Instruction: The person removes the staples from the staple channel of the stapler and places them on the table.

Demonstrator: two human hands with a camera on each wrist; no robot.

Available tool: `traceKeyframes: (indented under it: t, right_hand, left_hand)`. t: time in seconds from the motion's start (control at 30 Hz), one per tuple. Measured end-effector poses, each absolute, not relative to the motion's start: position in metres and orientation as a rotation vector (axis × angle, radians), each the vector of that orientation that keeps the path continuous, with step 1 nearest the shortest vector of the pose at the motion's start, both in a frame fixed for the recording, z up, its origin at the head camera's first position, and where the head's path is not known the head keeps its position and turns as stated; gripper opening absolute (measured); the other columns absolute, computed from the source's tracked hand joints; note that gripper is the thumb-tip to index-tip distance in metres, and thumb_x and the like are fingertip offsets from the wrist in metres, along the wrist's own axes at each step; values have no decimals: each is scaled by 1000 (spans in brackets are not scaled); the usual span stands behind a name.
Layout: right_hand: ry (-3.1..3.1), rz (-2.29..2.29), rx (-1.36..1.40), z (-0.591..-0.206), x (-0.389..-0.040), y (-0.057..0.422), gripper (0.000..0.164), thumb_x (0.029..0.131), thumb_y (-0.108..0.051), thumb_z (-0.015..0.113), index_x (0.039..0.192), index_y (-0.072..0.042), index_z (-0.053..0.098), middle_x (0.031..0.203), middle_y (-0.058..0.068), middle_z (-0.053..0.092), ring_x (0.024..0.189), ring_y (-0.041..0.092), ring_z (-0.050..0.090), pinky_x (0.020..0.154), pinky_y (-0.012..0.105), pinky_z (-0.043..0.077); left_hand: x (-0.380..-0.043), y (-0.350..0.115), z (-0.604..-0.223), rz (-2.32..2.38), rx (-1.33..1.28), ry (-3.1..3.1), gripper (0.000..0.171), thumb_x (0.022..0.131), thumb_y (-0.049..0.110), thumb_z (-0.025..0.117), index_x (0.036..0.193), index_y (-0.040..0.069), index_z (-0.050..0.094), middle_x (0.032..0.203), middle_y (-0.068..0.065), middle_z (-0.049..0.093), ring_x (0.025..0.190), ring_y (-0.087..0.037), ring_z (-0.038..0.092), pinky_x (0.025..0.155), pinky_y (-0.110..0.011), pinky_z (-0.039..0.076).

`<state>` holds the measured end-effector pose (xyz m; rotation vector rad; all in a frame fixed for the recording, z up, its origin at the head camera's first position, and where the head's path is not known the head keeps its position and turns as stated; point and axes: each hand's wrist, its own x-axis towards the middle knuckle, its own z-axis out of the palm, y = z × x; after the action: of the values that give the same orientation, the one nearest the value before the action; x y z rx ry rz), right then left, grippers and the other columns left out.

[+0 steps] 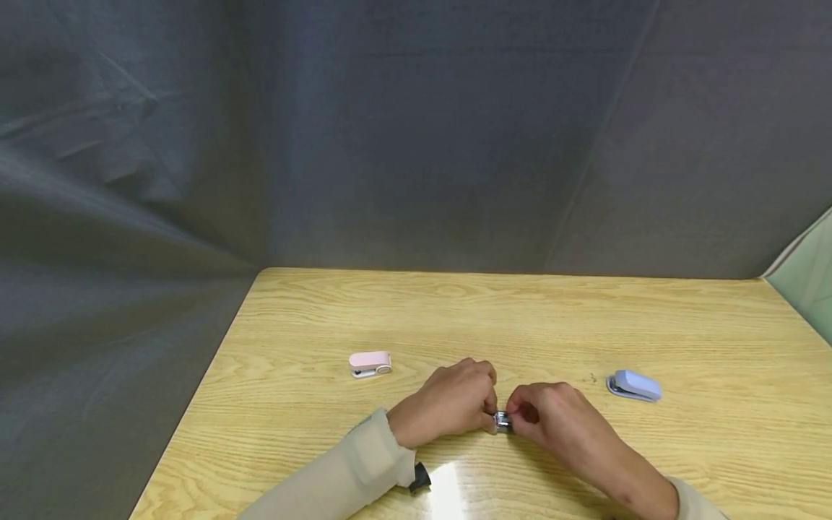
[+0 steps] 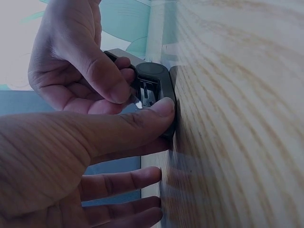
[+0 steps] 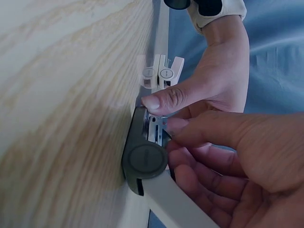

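Note:
A small dark grey stapler (image 1: 503,422) is low at the table between both hands, its pale top arm (image 3: 178,202) swung back from the base about the round hinge (image 3: 147,159). My left hand (image 1: 448,404) grips the base near its front end, thumb on one side and index finger behind; its other fingers extend loosely in the left wrist view. Thumb and index finger of my right hand (image 1: 565,426) pinch a small shiny strip (image 2: 136,99) beside the metal staple channel (image 3: 156,129). The fingertips mostly cover that strip.
On the wooden table (image 1: 292,448), a pink stapler (image 1: 370,362) lies to the left and a blue stapler (image 1: 634,386) to the right. Tiny bits (image 1: 593,378) lie beside the blue one. Dark cloth (image 1: 422,144) hangs along the back and left edges.

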<state>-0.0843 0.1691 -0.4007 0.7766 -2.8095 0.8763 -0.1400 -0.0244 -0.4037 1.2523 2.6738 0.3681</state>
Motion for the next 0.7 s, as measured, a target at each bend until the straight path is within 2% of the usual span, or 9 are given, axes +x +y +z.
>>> traceKeyframes:
  t: [0.13,0.7]
  right_hand:
    - [-2827,903,787,-401,-85,169,19,83,4,79,85,-15,75,78,-14,66,65,-3,52,57,22,49]
    - [-2780,798,895,-405,-86,169,23,79,2,79,82,-18,68,76,-18,54,65,-4,48,55,21,45]
  left_hand:
    - [-140,-25,-404,397,1241,2663,11,80,34,90,85,25,84,102,13,61,88,-5,52,70,-19,45]
    - [-140,-25,-404,413,1249,2653,10,81,33,89,79,26,82,96,13,58,85,-6,50,67,-19,42]
